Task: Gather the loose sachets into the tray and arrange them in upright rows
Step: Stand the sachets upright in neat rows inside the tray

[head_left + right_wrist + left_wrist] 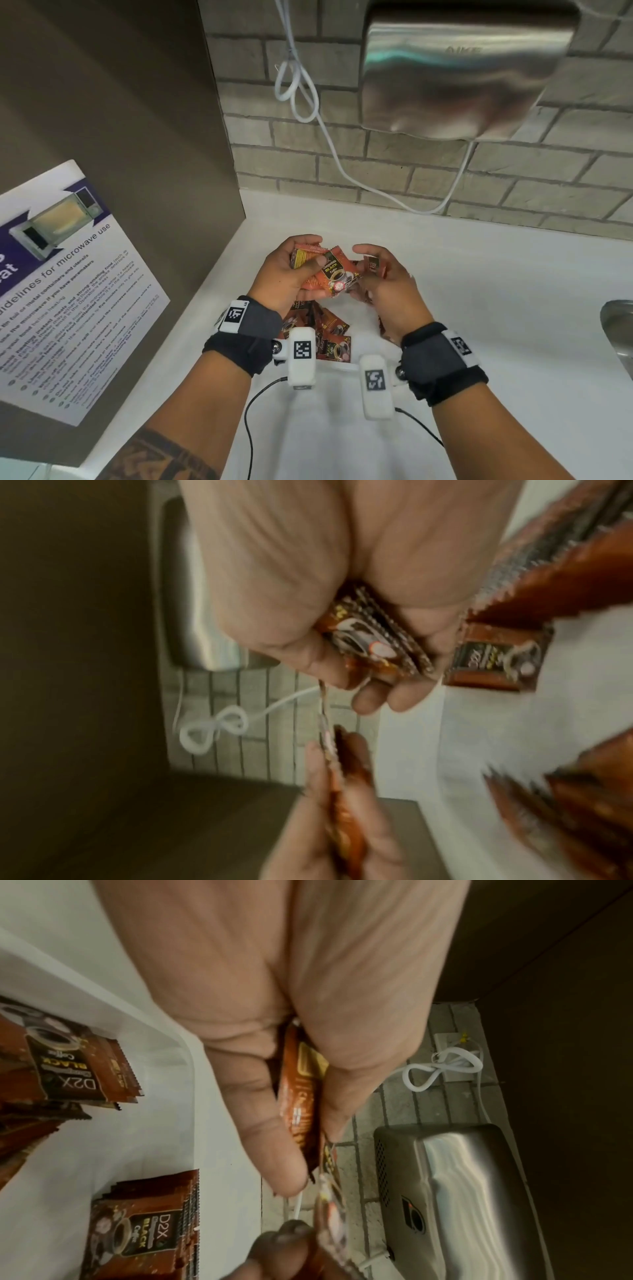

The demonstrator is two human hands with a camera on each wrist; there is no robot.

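Both hands hover over a white tray (342, 428) on the white counter. My left hand (310, 255) grips a stack of orange-brown coffee sachets (334, 270), thumb pressed on the front one. My right hand (361, 265) holds a few more sachets (373, 265) in its curled fingers and touches the stack's lower right corner. In the left wrist view the stack (298, 1110) is seen edge-on between thumb and fingers. The right wrist view shows that hand's own bundle (369, 642), blurred. More sachets (329, 329) lie in the tray under the hands, some packed in a row (137, 1229).
A steel hand dryer (462, 68) hangs on the brick wall ahead, its white cable (298, 89) looping down to the counter. A brown panel with a microwave guidelines poster (68, 291) closes off the left. A steel sink rim (620, 329) shows at the right edge.
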